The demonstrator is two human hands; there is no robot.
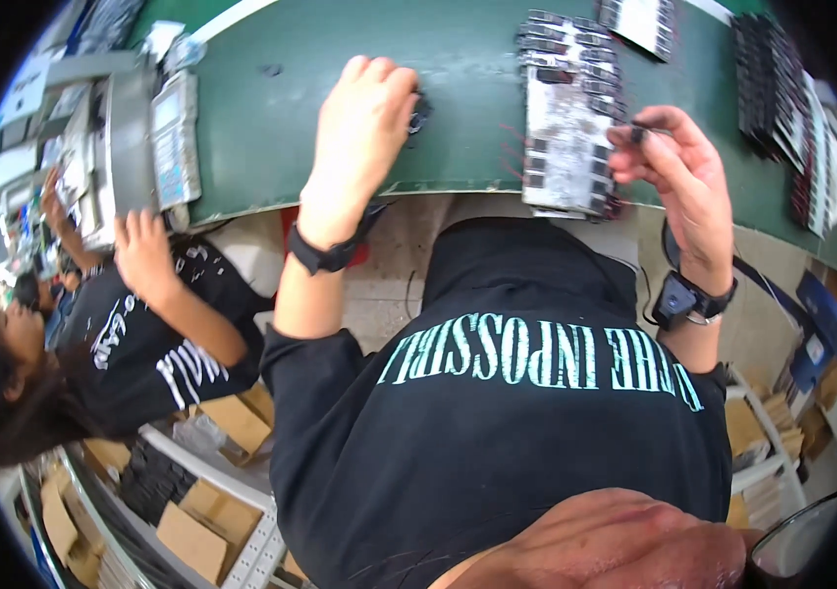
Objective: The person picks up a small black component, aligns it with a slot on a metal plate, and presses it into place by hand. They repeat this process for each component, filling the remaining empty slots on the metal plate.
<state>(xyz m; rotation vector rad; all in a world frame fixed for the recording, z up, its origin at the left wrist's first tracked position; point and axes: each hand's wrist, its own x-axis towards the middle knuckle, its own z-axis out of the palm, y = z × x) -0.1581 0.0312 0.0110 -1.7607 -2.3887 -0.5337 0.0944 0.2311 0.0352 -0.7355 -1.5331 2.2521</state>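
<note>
My left hand (364,123) is over the green table, its fingers curled. Small black parts (420,114) show beside its fingertips, mostly hidden by the hand, so their kind does not show. To the right, my right hand (678,172) pinches a small black part (638,132) between thumb and fingertips. Next to that hand lies a whitish, worn board (567,123) with rows of small black pieces along both long sides. Thin red wires stick out from its left side.
Another loaded board (640,25) lies farther back; stacks of black pieces (770,93) stand at the right. A grey device with a keypad (175,137) is at the left, near a co-worker's hand (146,253). Cardboard boxes (204,525) sit on racks below.
</note>
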